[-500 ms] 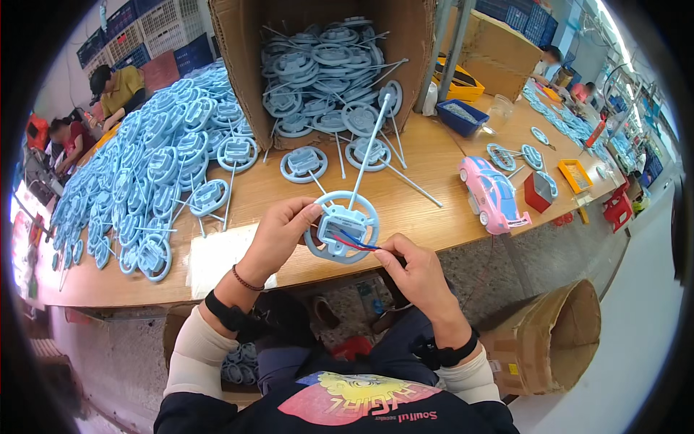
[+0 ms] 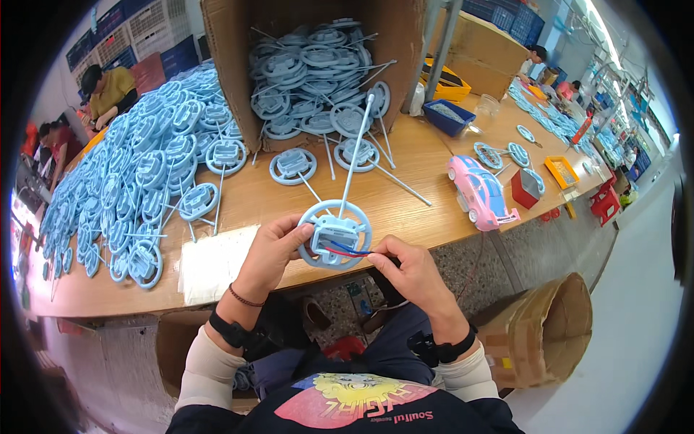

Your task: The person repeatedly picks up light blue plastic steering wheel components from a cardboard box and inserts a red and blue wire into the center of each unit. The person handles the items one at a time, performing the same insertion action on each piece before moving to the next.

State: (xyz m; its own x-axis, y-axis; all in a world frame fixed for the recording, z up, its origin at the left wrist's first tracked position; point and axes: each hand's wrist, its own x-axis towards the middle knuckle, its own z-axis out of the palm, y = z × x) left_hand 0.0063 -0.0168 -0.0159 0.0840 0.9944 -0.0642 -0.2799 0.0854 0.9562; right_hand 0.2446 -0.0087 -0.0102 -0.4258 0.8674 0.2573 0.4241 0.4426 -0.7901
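My left hand (image 2: 278, 249) grips the left rim of a light blue toy steering wheel (image 2: 335, 210), thumb on top, fingers partly hidden behind it. A long thin rod (image 2: 358, 155) of the same blue points away from the wheel toward the box. At the wheel's lower right, my right hand (image 2: 408, 267) pinches red and blue wires (image 2: 350, 251). These wires run into the recessed housing in the wheel's middle. The wheel is held above the table's front edge, its open housing facing up.
A large heap of similar wheels (image 2: 148, 166) covers the table's left. More fill a cardboard box (image 2: 235, 79). At right stand a pink toy car (image 2: 481, 192), a red container (image 2: 525, 189), a blue tray (image 2: 450, 117) and a yellow tray (image 2: 561, 173). Other people work farther off.
The view has shifted slightly, so the table things sit a little farther left. Both hands keep their hold on the wheel and the wires, in nearly the same pose.
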